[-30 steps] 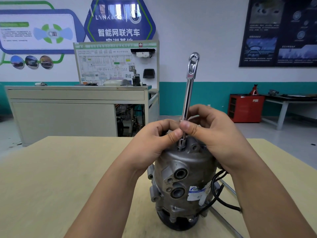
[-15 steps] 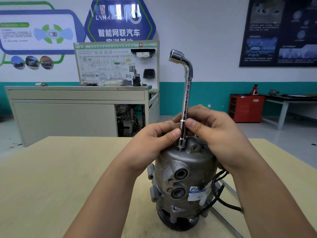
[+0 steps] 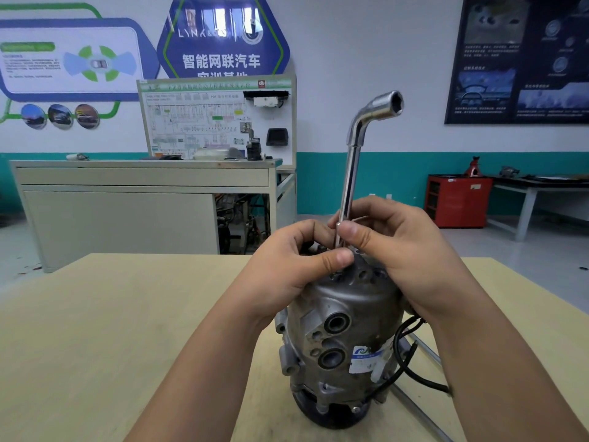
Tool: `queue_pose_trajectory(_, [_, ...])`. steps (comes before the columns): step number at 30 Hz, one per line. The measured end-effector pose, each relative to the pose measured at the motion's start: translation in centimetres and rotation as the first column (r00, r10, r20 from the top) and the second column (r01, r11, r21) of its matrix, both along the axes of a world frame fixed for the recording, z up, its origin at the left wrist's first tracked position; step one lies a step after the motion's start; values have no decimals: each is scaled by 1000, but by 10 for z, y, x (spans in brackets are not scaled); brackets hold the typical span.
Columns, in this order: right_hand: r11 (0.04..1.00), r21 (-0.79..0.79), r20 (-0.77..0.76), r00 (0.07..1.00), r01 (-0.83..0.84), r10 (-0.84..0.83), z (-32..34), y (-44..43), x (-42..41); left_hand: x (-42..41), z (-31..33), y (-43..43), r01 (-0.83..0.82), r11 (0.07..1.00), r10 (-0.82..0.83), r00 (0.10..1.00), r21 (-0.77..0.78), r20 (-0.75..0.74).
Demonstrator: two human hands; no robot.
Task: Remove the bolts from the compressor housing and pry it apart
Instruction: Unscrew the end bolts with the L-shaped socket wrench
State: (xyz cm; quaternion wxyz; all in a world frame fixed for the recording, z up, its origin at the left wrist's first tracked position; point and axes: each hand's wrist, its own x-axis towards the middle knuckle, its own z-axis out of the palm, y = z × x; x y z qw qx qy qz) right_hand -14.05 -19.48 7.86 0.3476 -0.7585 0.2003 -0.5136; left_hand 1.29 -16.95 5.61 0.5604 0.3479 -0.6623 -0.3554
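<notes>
Compressor housing (image 3: 344, 330), grey cast metal, cylindrical, stands on end near the front middle of the pale wooden tabletop (image 3: 95, 330), dark pulley end down. This probably puts the bolt heads on the top face upward and within reach. Two round ports and a blue-white label face the camera. A black cable (image 3: 404, 362) loops off its right side.

The L-shaped chrome socket wrench (image 3: 350, 173) stands near upright, its lower end on the top face over a bolt (image 3: 338, 277) that is mostly hidden. The bent socket end is at the top and points right. Holding it by the long shaft suggests finger-spinning a bolt that is already loose, not levering on it.

Left hand (image 3: 287, 269): thumb and curled fingers pinch the shaft low down, heel of the hand against the housing top, likely steadying it. Right hand (image 3: 408, 250): thumb and fingers pinch the shaft just above the left thumb, wrist over the housing's right shoulder. Both forearms come in from the bottom edge.

A thin metal rod (image 3: 420, 406) lies on the tabletop beside the base, at right. The housing shows no split, so prying is not yet begun.
</notes>
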Motion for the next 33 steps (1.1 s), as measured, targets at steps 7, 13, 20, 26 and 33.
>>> queue_pose_trajectory(7, [999, -26, -41, 999, -20, 19, 3, 1, -2, 6, -3, -2, 75, 997, -75, 997, 25, 2])
queue_pose_trajectory(13, [998, -43, -56, 997, -47, 44, 5, 3, -2, 8, -3, -2, 70, 997, -72, 996, 28, 47])
queue_pose_trajectory(20, [998, 16, -24, 998, -60, 60, 3, 2, -2, 5, -2, 0, 30, 999, -31, 999, 14, 32])
queue_pose_trajectory(26, [999, 30, -24, 999, -20, 21, 0, -1, -1, 3, -1, -1, -3, 1000, 3, 1000, -4, 27])
queue_pose_trajectory(33, [1000, 10, 0, 1000, -24, 24, 1, 1, 0, 4, -1, -2, 13, 1000, -13, 999, 5, 47])
